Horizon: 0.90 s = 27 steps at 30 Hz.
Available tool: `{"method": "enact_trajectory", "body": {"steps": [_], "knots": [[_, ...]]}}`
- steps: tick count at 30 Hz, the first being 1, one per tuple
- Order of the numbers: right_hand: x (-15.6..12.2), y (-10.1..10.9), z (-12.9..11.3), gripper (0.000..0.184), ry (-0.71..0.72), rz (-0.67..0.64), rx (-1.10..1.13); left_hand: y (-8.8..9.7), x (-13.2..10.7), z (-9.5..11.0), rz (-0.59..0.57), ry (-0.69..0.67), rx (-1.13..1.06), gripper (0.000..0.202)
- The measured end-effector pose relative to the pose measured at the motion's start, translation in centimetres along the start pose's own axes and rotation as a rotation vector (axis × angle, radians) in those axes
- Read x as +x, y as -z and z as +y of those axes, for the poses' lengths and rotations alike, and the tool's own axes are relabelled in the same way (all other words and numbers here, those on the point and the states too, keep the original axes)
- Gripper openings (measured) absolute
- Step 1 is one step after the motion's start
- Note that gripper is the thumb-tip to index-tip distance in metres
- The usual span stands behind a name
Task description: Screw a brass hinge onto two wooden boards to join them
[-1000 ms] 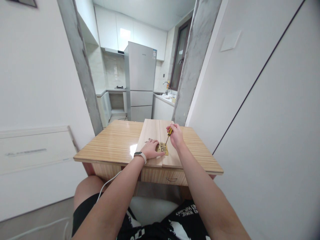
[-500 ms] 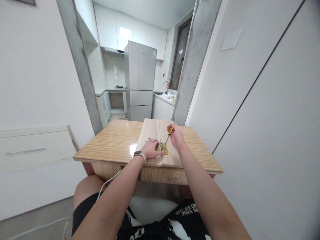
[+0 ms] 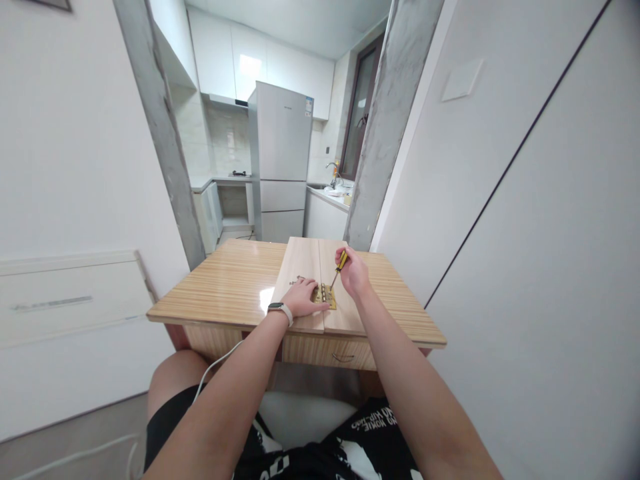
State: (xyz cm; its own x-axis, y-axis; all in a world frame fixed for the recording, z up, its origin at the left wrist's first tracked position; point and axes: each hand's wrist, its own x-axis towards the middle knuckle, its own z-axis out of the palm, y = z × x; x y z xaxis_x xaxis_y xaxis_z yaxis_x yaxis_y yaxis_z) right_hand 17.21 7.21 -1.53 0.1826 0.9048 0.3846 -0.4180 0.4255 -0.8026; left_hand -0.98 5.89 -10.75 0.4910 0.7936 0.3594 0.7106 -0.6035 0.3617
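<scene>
Left hand [image 3: 301, 298]: spreading, thumb resting on the hinge [image 3: 327, 293]
Right hand [image 3: 355, 273]: gripping a screwdriver [image 3: 343, 261], pointing its tip at the hinge
Hinge: lying between the hands, nearer the left

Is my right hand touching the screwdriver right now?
Touching. The head view shows the right hand closed around the upper end of the screwdriver, with its shaft slanting down toward the hinge.

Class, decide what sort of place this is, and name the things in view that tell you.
Most likely a home, viewed from a wooden table facing its kitchen area. The tall refrigerator, white wall cabinets and curved faucet suggest it.
</scene>
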Motion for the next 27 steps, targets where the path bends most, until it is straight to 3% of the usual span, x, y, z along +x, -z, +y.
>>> {"method": "enact_trajectory", "body": {"steps": [11, 19, 27], "knots": [[-0.38, -0.23, 0.00, 0.034, 0.038, 0.040, -0.017, 0.10, 0.01, 0.15, -0.006, -0.009, 0.011, 0.088], [-0.16, -0.07, -0.18, 0.027, -0.017, -0.056, 0.028, 0.12, -0.09, 0.16, -0.001, -0.006, 0.010, 0.088], [0.07, -0.16, 0.49, 0.035, -0.009, 0.035, -0.015, 0.03, -0.07, 0.04, -0.003, 0.003, 0.001, 0.089]]}}
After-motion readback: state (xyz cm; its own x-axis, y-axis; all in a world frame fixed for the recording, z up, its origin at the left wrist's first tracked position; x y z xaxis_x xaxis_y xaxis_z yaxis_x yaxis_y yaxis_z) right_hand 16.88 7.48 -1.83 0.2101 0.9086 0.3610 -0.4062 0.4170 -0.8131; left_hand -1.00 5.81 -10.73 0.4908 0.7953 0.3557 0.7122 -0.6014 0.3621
